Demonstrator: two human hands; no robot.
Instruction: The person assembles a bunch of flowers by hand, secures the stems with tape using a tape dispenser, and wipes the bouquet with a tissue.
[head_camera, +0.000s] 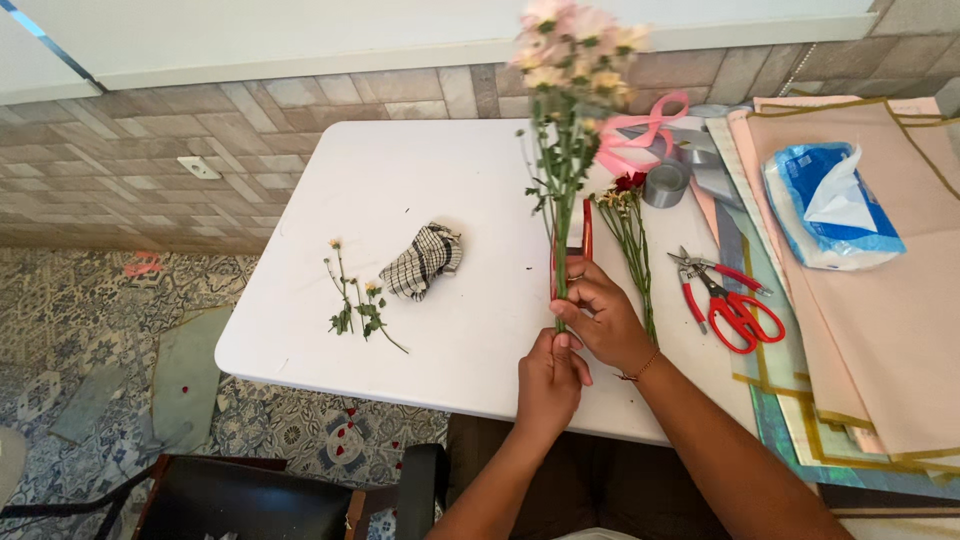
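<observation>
White and rounded at its corners, the worktop (400, 190) stands against a brick-patterned wall, above a floor of blue and grey patterned tiles, as the head camera looks down.

Both hands meet near the front edge, at the middle. The left hand (548, 380) is closed around the lower ends of the flower stems (562, 215), and the right hand (600, 315) grips the same bunch just above it, fingers curled round. The bunch stands upright, with its pale pink and cream blooms (575, 45) high near the wall.

Just beside the right hand, more green stems with a dark red bloom (630, 225) lie on the worktop. Further right are red-handled shears (700, 280) and red-handled scissors (740, 315), touching each other. Behind them sit a grey tape roll (664, 184) and a pink ribbon (640, 130). Sheets of peach wrapping paper (880, 330) cover the right side, with a blue-and-white tissue pack (830, 205) lying on them.

To the left, well apart from the hands, lie a checked cloth (425, 260) and two small flower sprigs (355, 300)
</observation>
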